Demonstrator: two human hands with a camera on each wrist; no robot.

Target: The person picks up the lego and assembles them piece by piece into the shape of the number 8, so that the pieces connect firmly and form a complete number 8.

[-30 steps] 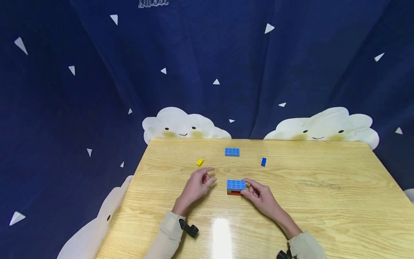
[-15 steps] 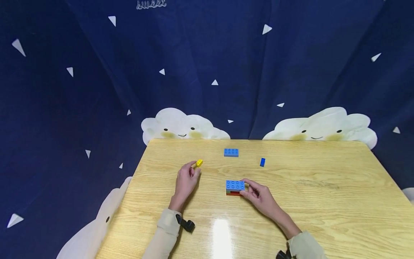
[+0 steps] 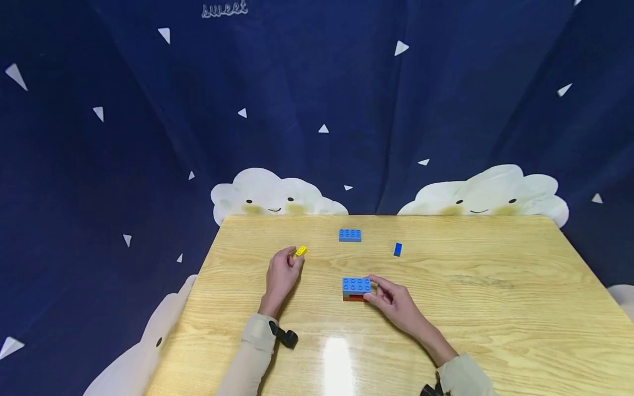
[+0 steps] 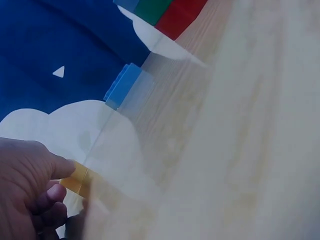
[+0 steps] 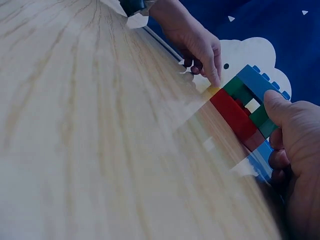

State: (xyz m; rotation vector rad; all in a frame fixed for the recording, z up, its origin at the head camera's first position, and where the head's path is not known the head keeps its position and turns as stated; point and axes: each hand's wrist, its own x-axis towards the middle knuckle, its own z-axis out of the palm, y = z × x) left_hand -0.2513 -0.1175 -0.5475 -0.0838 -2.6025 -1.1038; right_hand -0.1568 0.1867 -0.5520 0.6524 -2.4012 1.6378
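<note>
Left wrist view: I've got the brick stack [image 4: 164, 12] chopped by the top edge; right wrist, the right grip [image 5: 302, 145] partly hides it.

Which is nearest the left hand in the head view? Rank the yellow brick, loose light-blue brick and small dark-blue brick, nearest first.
1. Yellow brick: held in the left hand.
2. Loose light-blue brick: right of it, farther back.
3. Small dark-blue brick: rightmost of these.
</note>
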